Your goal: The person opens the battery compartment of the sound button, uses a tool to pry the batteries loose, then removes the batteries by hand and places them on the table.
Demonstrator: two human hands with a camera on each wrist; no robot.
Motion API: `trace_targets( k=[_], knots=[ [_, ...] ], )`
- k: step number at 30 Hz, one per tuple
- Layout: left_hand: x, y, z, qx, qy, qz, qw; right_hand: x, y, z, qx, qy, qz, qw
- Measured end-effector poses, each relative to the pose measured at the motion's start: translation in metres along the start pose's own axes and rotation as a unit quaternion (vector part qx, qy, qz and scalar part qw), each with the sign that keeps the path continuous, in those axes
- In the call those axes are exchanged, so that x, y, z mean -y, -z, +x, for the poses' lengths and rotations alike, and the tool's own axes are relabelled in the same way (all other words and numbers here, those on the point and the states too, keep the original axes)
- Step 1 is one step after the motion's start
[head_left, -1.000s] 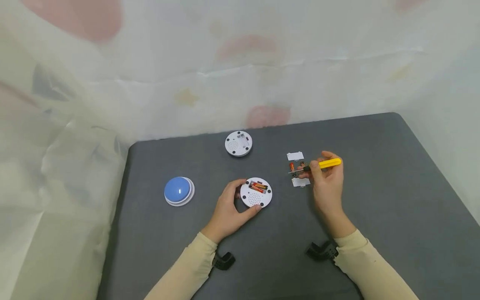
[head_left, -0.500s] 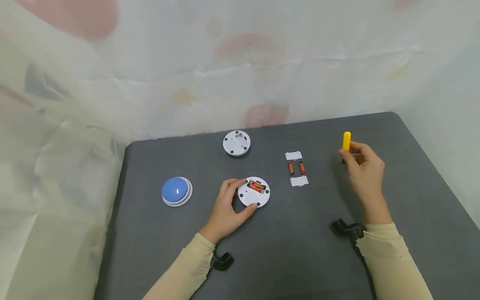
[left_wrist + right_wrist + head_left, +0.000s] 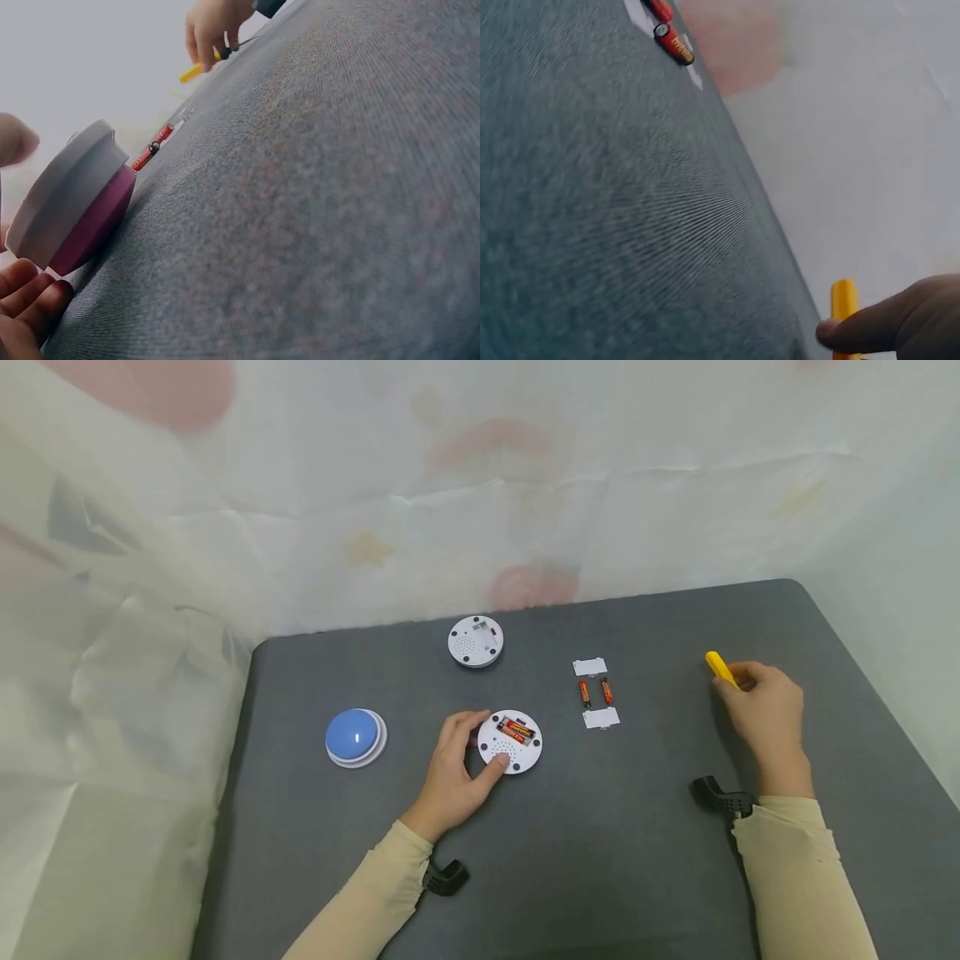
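My left hand (image 3: 450, 777) grips a round white push button (image 3: 529, 760) turned upside down, thumb over its speaker holes and fingers at its far side. Two red-and-black batteries (image 3: 517, 731) lie in its uncovered battery slot. From the side, the left wrist view shows its white base (image 3: 67, 187) above a magenta cap (image 3: 97, 225). Off to the right, my right hand (image 3: 768, 718) pinches a screwdriver (image 3: 721, 668) by its yellow handle; the left wrist view shows its thin shaft pointing away, low over the table.
Two loose batteries (image 3: 584, 693) lie between two white battery covers (image 3: 590, 667) right of the held button. Another upturned white button (image 3: 465, 650), its slot uncovered, sits near the back edge. A blue-capped button (image 3: 352, 735) stands upright at left. A pale patterned sheet (image 3: 337, 510) hangs behind the table.
My right hand has carried the screwdriver rightward from over the loose batteries and lowered it toward the table at right. My left thumb has slid further onto the upturned button's face.
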State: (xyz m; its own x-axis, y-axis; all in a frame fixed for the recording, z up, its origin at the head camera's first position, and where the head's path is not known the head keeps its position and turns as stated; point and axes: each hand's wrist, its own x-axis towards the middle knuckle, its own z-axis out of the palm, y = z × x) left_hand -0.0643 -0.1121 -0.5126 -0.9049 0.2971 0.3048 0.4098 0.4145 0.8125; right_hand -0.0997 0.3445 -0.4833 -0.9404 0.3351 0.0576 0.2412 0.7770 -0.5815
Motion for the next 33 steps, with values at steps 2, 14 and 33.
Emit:
trace_targets(
  k=[2, 14, 33],
  knots=[
    [0.000, 0.000, 0.000, 0.005, 0.007, 0.003, 1.0000, -0.002, -0.001, 0.001, 0.018, -0.015, -0.006, 1.000],
    [-0.005, 0.000, 0.001, 0.036, 0.052, 0.008, 0.9980, 0.000, -0.002, -0.002, 0.039, -0.029, 0.001, 0.999],
    [-0.002, -0.002, 0.001, 0.012, 0.025, -0.023, 0.9993, 0.115, -0.055, -0.056, 0.141, 0.299, 0.230, 0.915]
  ],
)
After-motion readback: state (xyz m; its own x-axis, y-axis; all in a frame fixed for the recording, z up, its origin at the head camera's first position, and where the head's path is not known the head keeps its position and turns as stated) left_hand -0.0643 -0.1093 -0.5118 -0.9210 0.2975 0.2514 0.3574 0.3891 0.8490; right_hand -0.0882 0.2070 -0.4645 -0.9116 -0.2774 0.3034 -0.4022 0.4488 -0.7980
